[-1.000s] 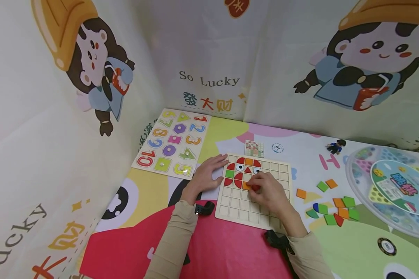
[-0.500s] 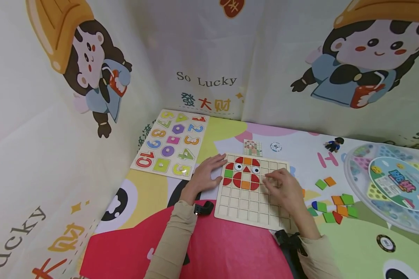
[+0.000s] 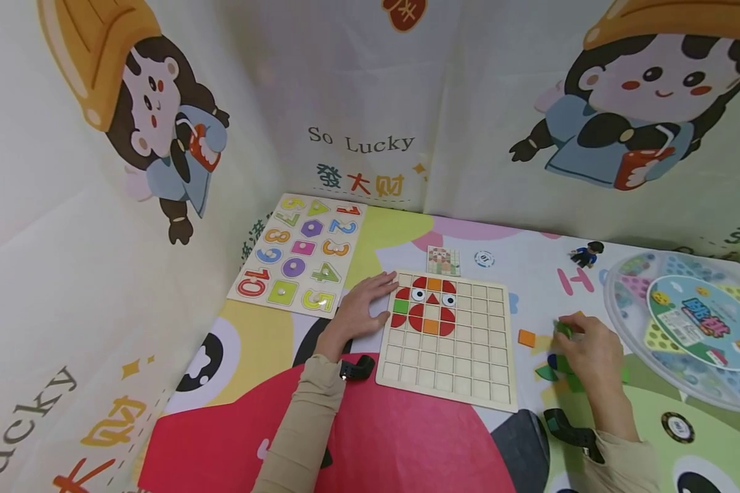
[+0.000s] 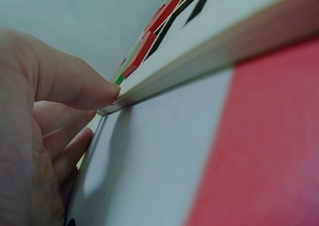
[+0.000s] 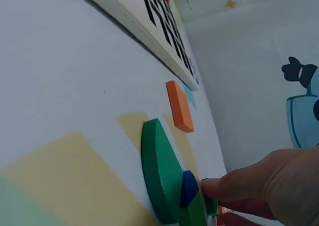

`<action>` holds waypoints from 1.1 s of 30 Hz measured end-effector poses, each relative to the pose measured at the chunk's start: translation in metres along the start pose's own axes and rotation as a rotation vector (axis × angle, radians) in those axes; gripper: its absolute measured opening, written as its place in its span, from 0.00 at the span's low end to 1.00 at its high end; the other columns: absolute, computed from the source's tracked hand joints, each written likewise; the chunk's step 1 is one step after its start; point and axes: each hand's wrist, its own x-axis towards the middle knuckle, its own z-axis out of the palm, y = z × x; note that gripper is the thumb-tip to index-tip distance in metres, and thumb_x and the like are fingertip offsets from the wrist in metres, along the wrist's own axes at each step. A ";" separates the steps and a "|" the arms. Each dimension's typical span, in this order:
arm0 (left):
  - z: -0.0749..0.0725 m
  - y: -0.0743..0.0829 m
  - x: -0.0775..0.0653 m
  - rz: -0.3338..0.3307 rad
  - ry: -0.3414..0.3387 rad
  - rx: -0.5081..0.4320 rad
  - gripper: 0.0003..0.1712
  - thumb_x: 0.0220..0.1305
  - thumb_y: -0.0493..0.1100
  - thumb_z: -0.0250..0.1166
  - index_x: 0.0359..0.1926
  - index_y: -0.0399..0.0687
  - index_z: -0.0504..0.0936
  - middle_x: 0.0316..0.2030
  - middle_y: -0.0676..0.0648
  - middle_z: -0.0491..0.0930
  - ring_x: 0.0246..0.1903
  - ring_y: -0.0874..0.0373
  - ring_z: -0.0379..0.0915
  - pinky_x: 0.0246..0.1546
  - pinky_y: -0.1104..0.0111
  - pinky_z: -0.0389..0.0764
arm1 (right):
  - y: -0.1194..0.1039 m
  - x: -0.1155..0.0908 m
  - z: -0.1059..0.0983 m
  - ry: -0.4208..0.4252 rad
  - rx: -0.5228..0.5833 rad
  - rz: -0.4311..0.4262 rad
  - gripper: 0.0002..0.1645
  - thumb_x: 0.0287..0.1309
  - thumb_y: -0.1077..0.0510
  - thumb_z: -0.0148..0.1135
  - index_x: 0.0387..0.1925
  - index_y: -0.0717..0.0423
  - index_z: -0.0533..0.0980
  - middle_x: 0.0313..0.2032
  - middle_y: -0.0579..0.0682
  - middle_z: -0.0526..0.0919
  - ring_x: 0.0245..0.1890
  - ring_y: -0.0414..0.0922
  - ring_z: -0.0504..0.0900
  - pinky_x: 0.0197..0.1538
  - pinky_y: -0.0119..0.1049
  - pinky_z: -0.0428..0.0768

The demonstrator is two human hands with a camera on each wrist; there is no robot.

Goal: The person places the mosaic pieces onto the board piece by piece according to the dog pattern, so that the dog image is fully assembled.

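A wooden grid board lies on the table, its upper left cells filled with red, orange and green tiles and two eye tiles. My left hand rests at the board's left edge, fingers spread and thumb against the rim. Off to the right of the board, my right hand pinches a green square tile between thumb and forefinger. Beside that thumb in the right wrist view lie a dark green curved tile and a blue tile. The hand hides most of the loose tiles in the head view.
A loose orange tile lies just right of the board. Behind the board are a small pattern card and a round chip. A number puzzle board is at left, a toy figure and a round game box at right.
My right hand has let go of a red tile on the board, then moved right to the loose tiles and taken hold of a green one. The left hand has stayed at the board's edge.
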 end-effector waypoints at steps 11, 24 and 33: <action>-0.001 0.000 0.000 0.010 -0.005 0.003 0.34 0.59 0.41 0.62 0.69 0.45 0.71 0.73 0.50 0.62 0.73 0.52 0.52 0.74 0.57 0.51 | -0.021 -0.006 0.009 0.042 0.096 -0.051 0.14 0.52 0.62 0.72 0.40 0.67 0.83 0.36 0.67 0.84 0.36 0.62 0.83 0.32 0.35 0.78; 0.001 -0.001 0.000 0.012 -0.007 0.004 0.34 0.59 0.42 0.62 0.69 0.45 0.71 0.72 0.50 0.62 0.73 0.54 0.52 0.74 0.57 0.52 | -0.135 -0.037 0.073 -0.241 0.202 -0.447 0.09 0.44 0.60 0.79 0.31 0.55 0.87 0.35 0.44 0.85 0.37 0.43 0.81 0.39 0.40 0.83; 0.000 -0.003 -0.001 0.016 0.004 0.018 0.34 0.59 0.42 0.62 0.69 0.45 0.72 0.72 0.51 0.62 0.73 0.54 0.52 0.74 0.59 0.52 | -0.140 -0.040 0.083 -0.196 0.156 -0.533 0.06 0.44 0.62 0.78 0.27 0.55 0.87 0.36 0.45 0.80 0.37 0.42 0.78 0.39 0.40 0.82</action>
